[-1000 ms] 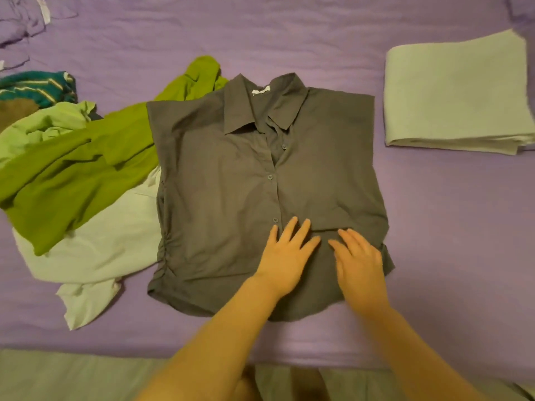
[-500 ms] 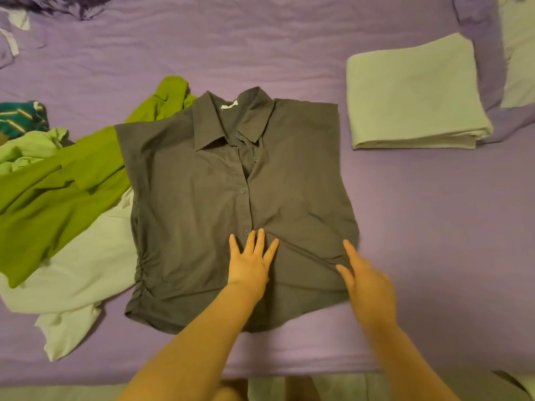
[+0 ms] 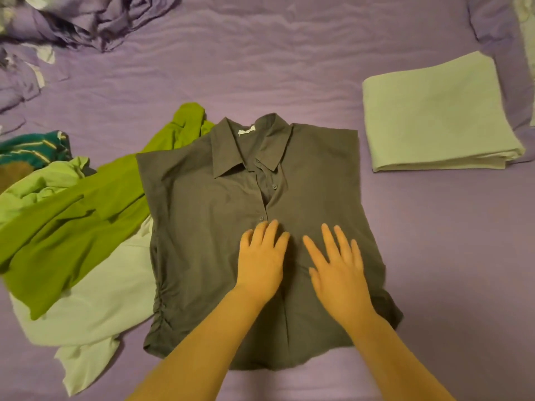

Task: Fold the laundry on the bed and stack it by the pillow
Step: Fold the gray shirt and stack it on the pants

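Observation:
A dark grey sleeveless collared shirt point(image 3: 202, 227) lies spread flat, front up, on the purple bed sheet point(image 3: 260, 68). My left hand point(image 3: 262, 260) rests flat on the shirt's button line, fingers apart. Beside it, my right hand point(image 3: 337, 269) presses flat on the shirt's right half, fingers spread. Neither hand grips the cloth. A folded pale green piece point(image 3: 437, 117) lies at the right, next to the purple pillow point(image 3: 492, 33).
Unfolded laundry lies left of the shirt: a bright green garment point(image 3: 86, 215), a pale green one point(image 3: 95, 308), a light green one point(image 3: 37, 186) and a teal striped piece point(image 3: 34, 146). A crumpled purple blanket point(image 3: 86, 21) fills the far left corner.
Both hands have slid up the shirt toward its middle and come closer together; the right hand moved in from the shirt's right hem. The camera view has tilted up.

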`<state>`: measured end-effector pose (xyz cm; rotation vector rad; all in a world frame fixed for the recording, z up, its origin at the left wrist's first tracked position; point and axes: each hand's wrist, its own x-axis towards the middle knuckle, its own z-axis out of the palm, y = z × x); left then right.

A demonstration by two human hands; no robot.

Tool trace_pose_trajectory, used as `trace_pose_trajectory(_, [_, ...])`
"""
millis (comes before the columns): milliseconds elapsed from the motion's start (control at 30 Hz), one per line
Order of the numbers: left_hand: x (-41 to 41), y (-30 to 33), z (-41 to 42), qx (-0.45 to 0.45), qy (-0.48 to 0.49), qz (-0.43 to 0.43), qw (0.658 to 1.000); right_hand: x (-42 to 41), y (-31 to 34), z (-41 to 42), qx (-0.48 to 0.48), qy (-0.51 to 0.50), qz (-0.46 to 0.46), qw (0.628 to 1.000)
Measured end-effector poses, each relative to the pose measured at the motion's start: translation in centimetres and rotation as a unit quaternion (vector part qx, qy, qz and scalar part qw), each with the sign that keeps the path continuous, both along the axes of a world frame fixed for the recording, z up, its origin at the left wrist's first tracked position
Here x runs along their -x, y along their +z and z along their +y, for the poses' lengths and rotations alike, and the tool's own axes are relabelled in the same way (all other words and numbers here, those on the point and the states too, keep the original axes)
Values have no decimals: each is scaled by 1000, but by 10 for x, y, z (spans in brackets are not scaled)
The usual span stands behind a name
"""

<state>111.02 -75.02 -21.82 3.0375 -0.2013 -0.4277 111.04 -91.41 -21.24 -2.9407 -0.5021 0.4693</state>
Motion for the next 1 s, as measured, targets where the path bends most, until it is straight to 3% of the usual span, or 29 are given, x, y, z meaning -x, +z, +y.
trace_pose_trajectory(133, [-36, -10, 35, -5, 68, 68, 995, -12, -29, -7, 123, -20, 226, 966])
trace_pose_trajectory(200, [-54, -10, 50, 14, 79, 43, 996, -16, -30, -4, 153, -20, 263, 952])
trace_pose_trajectory(267, [-77, -9, 64, 28, 74, 7, 997, -31, -21, 10, 135, -28, 237, 962])
trace_pose_trajectory(333, [-101, -8, 77, 40, 50, -14, 998, -57, -11, 29, 86, -3, 154, 984])
trace_pose_trajectory(500, [-146, -4, 96, 93, -19, 5, 995, -133, -5, 82, -58, 38, 47, 996])
trace_pose_trajectory(767, [-170, -26, 110, 37, -151, 137, 978, -168, -40, 101, -7, 7, 76, 997])
trace_pose_trajectory(1000, [-169, -33, 115, -16, -210, 95, 973, -156, -57, 98, -9, 26, 32, 999])
